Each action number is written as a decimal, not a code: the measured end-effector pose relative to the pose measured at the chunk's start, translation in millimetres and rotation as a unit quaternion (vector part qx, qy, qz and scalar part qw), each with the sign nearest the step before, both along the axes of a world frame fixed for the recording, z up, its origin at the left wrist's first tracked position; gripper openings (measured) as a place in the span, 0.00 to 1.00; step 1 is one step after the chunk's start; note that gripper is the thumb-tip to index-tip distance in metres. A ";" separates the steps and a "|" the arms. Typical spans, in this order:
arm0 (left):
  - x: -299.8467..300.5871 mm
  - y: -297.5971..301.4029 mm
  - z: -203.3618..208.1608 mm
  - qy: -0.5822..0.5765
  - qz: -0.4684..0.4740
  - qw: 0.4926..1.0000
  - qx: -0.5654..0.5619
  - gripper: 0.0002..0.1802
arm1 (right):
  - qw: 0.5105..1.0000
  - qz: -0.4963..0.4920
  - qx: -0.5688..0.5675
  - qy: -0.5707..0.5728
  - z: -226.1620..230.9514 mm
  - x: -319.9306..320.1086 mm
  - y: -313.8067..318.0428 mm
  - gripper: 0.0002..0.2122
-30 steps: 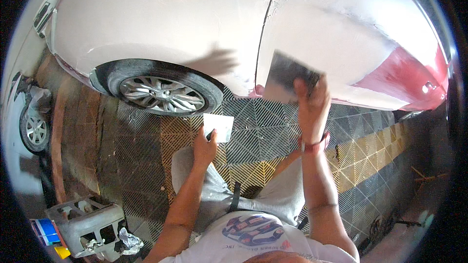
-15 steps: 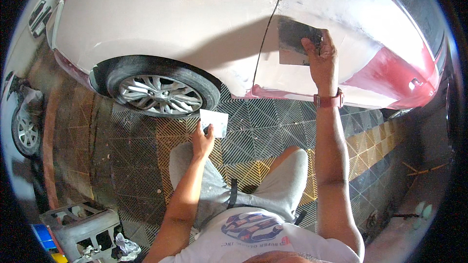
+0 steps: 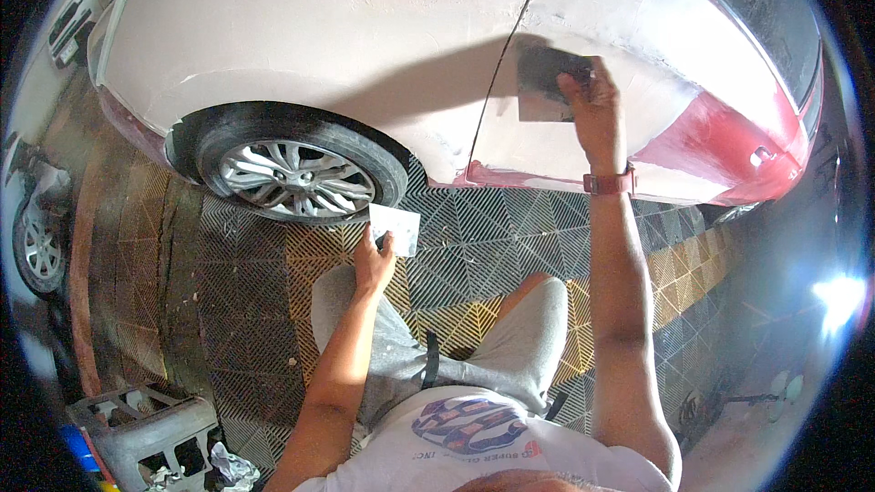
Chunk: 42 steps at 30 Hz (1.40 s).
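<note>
My right hand [image 3: 599,123], with a red watch on its wrist, pinches a dark flat rectangular spreader [image 3: 540,68] by its right side. The spreader lies at or against the pale pinkish-white car body [image 3: 301,41], just right of a vertical panel gap. Whether its whole edge touches cannot be told. Lower down, my left hand [image 3: 375,269] grips a small white rectangular plate [image 3: 398,221], thumb on top. Greyish smears mark the plate, which is held in front of the tyre's lower right edge.
The car's wheel [image 3: 296,178] stands at left centre, and a red unpainted-over area [image 3: 697,141] shows at right. Patterned grey and yellow floor tiles [image 3: 492,237] lie below. A grey plastic step stool [image 3: 146,428] is at lower left. A bright lamp [image 3: 838,296] shines at right.
The view has shifted slightly, bringing the bright lamp into sight at right. The spreader's shading differs, and my right hand stays close to the same spot. My left hand keeps the plate.
</note>
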<state>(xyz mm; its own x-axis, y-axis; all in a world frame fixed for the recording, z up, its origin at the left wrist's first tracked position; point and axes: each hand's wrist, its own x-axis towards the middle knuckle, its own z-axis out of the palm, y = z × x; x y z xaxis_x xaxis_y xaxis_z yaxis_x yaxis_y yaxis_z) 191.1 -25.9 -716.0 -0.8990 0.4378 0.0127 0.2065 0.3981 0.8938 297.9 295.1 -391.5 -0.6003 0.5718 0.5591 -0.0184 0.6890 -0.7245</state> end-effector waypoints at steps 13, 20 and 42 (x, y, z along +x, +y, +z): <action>-1.8 -0.4 6.8 0.012 0.006 1.000 0.001 0.32 | 0.999 0.033 0.002 0.016 10.6 -3.4 -4.5 0.10; -2.0 1.9 1.4 0.018 0.012 0.999 -0.037 0.29 | 0.986 -0.067 0.134 -0.076 32.9 20.0 -46.9 0.13; 26.2 -23.6 77.6 -0.158 -0.008 0.965 0.208 0.23 | 0.933 0.125 -0.050 -0.333 -119.0 102.4 -149.3 0.14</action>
<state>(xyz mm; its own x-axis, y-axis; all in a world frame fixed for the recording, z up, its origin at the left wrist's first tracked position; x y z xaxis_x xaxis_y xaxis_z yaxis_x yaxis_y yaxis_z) 217.3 -49.5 -638.5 -0.8799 0.4677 -0.0837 -0.1004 -0.0108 0.9949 400.3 145.8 -510.5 -0.9177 0.3957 -0.0346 0.3074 0.6522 -0.6929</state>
